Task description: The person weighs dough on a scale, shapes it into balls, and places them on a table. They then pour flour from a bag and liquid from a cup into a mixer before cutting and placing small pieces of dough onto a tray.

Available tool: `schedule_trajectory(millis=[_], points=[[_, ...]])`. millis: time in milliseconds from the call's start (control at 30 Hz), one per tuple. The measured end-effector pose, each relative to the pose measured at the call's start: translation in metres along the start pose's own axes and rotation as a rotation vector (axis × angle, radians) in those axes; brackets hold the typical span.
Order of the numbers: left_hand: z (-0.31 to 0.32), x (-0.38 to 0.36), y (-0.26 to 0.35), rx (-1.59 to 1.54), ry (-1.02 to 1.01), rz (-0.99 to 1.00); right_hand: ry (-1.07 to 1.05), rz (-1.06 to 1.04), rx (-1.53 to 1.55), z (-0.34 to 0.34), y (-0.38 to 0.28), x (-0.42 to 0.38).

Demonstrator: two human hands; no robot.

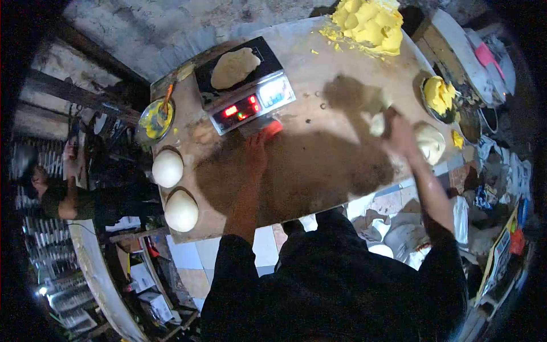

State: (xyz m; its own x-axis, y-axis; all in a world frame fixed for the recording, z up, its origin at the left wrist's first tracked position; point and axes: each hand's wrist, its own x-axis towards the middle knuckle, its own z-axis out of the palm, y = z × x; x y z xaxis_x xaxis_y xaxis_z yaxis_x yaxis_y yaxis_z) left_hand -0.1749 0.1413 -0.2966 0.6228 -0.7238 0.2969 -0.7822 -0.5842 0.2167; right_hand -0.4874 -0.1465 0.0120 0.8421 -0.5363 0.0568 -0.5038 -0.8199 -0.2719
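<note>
My left hand (257,149) is closed on a dough scraper (273,130) with an orange-red handle, just in front of the digital scale (245,108). A flattened piece of dough (235,68) lies on the scale's black top, and red digits glow on its display. To the right, my right hand (397,137) is closed around a pale piece of dough (377,124); its fingers are partly blurred. Beside that hand sits a larger lump of dough (429,143). Two smooth dough balls (168,169) rest at the table's left edge.
The wooden table (319,137) carries a big yellow mound (369,25) at the back. A bowl of yellow paste (439,96) stands at the right edge, another bowl with a brush-like tool (155,119) at the left. Another person (62,196) is at far left.
</note>
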Motion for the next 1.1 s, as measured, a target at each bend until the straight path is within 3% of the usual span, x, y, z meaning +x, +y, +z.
schedule_trajectory(millis=[33, 67, 100, 167, 200, 267, 367, 433, 500, 533, 600, 633, 700, 733, 800, 833, 900, 933, 967, 1033, 1100], points=[[0.014, -0.006, -0.011, -0.018, 0.005, -0.010, 0.016, -0.082, 0.077, 0.032, -0.002, -0.035], [0.009, -0.005, -0.018, -0.162, 0.062, 0.103, -0.365, -0.036, -0.069, 0.065, -0.010, -0.064], [-0.003, -0.001, -0.024, -0.308, 0.116, 0.216, -0.349, -0.158, -0.060, 0.107, -0.028, -0.097], [-0.045, 0.013, -0.001, -0.401, 0.034, 0.176, -0.564, -0.387, -0.029, 0.178, -0.047, -0.149], [-0.083, 0.020, 0.018, -0.337, -0.106, 0.018, -0.673, -0.481, 0.009, 0.201, -0.054, -0.165], [-0.088, 0.023, 0.031, -0.112, -0.199, -0.110, -0.796, -0.577, 0.123, 0.200, -0.063, -0.149], [-0.063, 0.015, 0.035, 0.150, -0.080, -0.032, -0.668, -0.255, 0.380, 0.091, -0.070, -0.035], [-0.064, 0.022, 0.064, 0.048, 0.012, -0.051, -0.287, -0.392, 0.466, 0.072, -0.030, 0.041], [-0.056, 0.028, 0.104, -0.372, 0.067, -0.060, 0.017, -0.345, 0.882, 0.110, 0.016, 0.061], [-0.067, 0.033, 0.132, -0.486, 0.017, -0.029, 0.021, -0.026, 1.275, 0.126, 0.031, 0.060], [-0.089, 0.029, 0.193, -0.546, -0.184, 0.147, 0.092, 0.393, 1.302, 0.195, 0.070, 0.049], [-0.093, 0.029, 0.221, -0.518, -0.294, 0.248, 0.142, 0.454, 0.950, 0.237, 0.095, 0.035], [-0.079, 0.039, 0.257, -0.435, -0.435, 0.398, 0.224, 0.485, 1.050, 0.255, 0.098, -0.039], [-0.067, 0.048, 0.264, -0.395, -0.475, 0.424, 0.173, 0.556, 1.213, 0.275, 0.086, -0.083], [-0.041, 0.073, 0.272, -0.325, -0.580, 0.420, 0.189, 0.462, 1.251, 0.275, 0.065, -0.108], [-0.029, 0.093, 0.274, -0.319, -0.684, 0.385, 0.249, 0.306, 1.116, 0.238, 0.042, -0.101], [-0.024, 0.119, 0.269, -0.384, -0.919, 0.303, 0.215, 0.239, 1.054, 0.202, 0.011, -0.078], [-0.027, 0.125, 0.263, -0.435, -1.013, 0.261, 0.127, 0.305, 1.123, 0.202, 0.019, -0.044], [-0.036, 0.120, 0.256, -0.490, -1.059, 0.234, 0.007, 0.423, 1.745, 0.216, 0.022, -0.020], [-0.064, 0.085, 0.236, -0.606, -1.082, 0.184, -0.225, 0.450, 2.154, 0.225, 0.007, -0.025], [-0.097, 0.019, 0.216, -0.701, -1.058, 0.149, -0.326, 0.257, 1.732, 0.212, -0.016, -0.066]])
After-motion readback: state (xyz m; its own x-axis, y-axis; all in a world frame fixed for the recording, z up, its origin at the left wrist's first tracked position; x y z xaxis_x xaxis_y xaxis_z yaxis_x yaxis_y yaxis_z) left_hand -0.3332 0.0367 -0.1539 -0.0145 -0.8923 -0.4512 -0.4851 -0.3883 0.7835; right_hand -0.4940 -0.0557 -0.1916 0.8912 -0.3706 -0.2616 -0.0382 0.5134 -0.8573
